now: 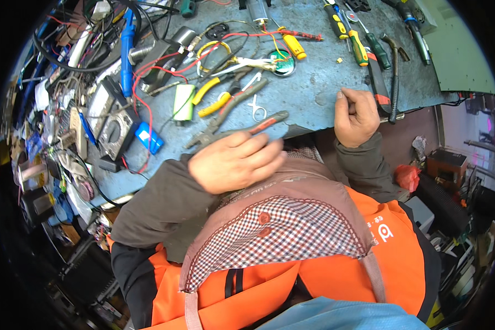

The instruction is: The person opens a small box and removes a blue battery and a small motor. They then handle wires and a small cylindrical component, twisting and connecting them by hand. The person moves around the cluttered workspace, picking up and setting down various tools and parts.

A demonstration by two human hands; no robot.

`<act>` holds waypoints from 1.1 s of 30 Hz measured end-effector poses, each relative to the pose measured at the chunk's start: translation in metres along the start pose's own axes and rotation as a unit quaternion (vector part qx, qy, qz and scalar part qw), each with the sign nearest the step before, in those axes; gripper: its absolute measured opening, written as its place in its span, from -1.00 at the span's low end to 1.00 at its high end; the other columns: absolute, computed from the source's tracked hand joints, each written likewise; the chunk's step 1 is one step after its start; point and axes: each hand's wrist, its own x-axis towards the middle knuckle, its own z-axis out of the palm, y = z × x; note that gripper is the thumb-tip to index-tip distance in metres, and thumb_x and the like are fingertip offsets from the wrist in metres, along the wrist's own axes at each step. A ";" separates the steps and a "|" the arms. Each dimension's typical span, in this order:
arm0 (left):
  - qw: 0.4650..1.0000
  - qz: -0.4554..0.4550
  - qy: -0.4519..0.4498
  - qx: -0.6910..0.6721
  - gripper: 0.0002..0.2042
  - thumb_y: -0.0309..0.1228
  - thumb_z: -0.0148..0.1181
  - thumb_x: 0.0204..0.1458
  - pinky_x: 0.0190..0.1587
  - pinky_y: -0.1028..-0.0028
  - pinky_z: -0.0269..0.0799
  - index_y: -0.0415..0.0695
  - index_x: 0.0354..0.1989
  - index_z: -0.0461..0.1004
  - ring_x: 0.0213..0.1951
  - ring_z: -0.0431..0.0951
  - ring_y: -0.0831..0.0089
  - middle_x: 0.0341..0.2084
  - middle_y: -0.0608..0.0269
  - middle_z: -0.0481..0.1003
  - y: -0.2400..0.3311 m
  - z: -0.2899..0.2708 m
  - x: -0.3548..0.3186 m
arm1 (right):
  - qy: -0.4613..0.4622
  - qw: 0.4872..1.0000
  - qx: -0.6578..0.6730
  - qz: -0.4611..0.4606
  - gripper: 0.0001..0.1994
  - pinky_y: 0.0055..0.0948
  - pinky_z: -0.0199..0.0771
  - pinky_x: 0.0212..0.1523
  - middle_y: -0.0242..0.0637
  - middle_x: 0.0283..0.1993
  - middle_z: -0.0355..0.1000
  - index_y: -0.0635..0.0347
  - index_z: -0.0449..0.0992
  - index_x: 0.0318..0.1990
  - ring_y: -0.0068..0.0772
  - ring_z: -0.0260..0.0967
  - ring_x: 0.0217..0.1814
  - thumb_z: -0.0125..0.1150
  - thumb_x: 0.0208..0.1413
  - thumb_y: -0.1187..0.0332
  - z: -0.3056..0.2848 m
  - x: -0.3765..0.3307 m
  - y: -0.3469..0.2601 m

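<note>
My left hand [237, 163] is over the bench's front edge, with its fingers loosely stretched and nothing visible in them. Just beyond it lie pliers with dark and red handles [269, 122], whose jaws point left. My right hand [357, 118] rests at the bench edge with curled fingers, and no object shows in it. Close to its right is a long tool with a black and red handle [377, 82]. Between and beyond my hands are a small pair of silver scissors [257, 110], yellow-handled pliers [214, 104] and a pale green battery-like cylinder [183, 102].
Tangled cables and parts crowd the left of the blue bench [313, 71]. A multimeter-like device with a dial [114, 131] lies there. Toward the back are a round green circuit board [283, 63] and a yellow-handled screwdriver [295, 47]. A hammer [395, 71] lies far right.
</note>
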 end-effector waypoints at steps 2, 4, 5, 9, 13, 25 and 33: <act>0.999 -0.018 -0.022 -0.017 -0.60 -0.34 0.20 0.12 0.15 0.43 0.38 -0.06 0.16 0.56 0.19 0.52 0.39 0.21 0.29 0.52 -0.001 0.008 -0.002 | 0.012 0.999 -0.038 -0.019 -0.84 -0.43 0.40 -0.45 -0.23 -0.32 0.55 0.25 0.68 -0.18 -0.37 0.41 -0.47 0.42 0.08 0.62 0.005 -0.003 -0.002; 0.999 -0.010 -0.027 -0.027 -0.60 -0.35 0.19 0.12 0.14 0.43 0.37 -0.06 0.17 0.55 0.21 0.52 0.38 0.25 0.29 0.50 -0.005 0.013 -0.004 | 0.048 0.998 -0.042 -0.023 -0.84 -0.40 0.44 -0.44 -0.21 -0.31 0.56 0.23 0.67 -0.19 -0.33 0.46 -0.44 0.39 0.07 0.62 0.012 -0.005 -0.002; 0.999 -0.010 -0.012 -0.042 -0.61 -0.33 0.19 0.10 0.11 0.42 0.38 -0.07 0.14 0.57 0.18 0.51 0.40 0.21 0.31 0.51 -0.008 0.015 -0.005 | 0.061 0.997 -0.042 -0.013 -0.84 -0.40 0.45 -0.44 -0.20 -0.31 0.57 0.24 0.67 -0.19 -0.34 0.47 -0.44 0.38 0.07 0.61 0.014 -0.004 -0.006; 0.996 -0.004 0.003 -0.093 -0.65 -0.34 0.18 0.10 0.08 0.36 0.39 -0.08 0.07 0.60 0.17 0.50 0.38 0.16 0.30 0.52 -0.017 0.014 -0.005 | 0.085 0.995 -0.043 0.011 -0.85 -0.42 0.47 -0.45 -0.23 -0.30 0.57 0.24 0.68 -0.17 -0.37 0.48 -0.46 0.37 0.09 0.56 0.017 -0.003 -0.008; 0.984 -0.014 -0.002 -0.178 -0.73 -0.37 0.18 0.10 0.12 0.27 0.40 -0.09 -0.04 0.63 0.21 0.51 0.30 0.20 0.23 0.53 -0.024 0.008 -0.009 | 0.005 0.990 -0.123 0.063 -0.81 -0.38 0.58 -0.24 -0.28 -0.18 0.60 0.14 0.69 -0.11 -0.28 0.60 -0.25 0.38 0.11 0.45 0.011 0.004 -0.014; 1.000 0.012 0.019 -0.019 -0.79 -0.36 0.22 0.08 0.17 0.24 0.42 -0.08 -0.14 0.64 0.25 0.49 0.26 0.22 0.23 0.50 -0.002 0.021 -0.016 | -0.056 0.979 -0.183 -0.068 -0.72 -0.15 0.57 0.17 -0.27 0.24 0.59 0.04 0.67 0.11 -0.01 0.56 0.19 0.28 0.29 0.31 0.007 0.001 0.019; 0.999 0.007 -0.007 -0.032 -0.79 -0.39 0.21 0.09 0.38 0.18 0.39 -0.17 -0.14 0.61 0.32 0.46 0.12 0.24 0.07 0.48 0.015 0.010 -0.030 | -0.262 0.959 -0.085 -0.069 -0.70 -0.14 0.51 0.28 0.06 0.24 0.53 0.31 0.58 0.12 0.15 0.52 0.27 0.30 0.24 0.55 -0.118 -0.067 -0.022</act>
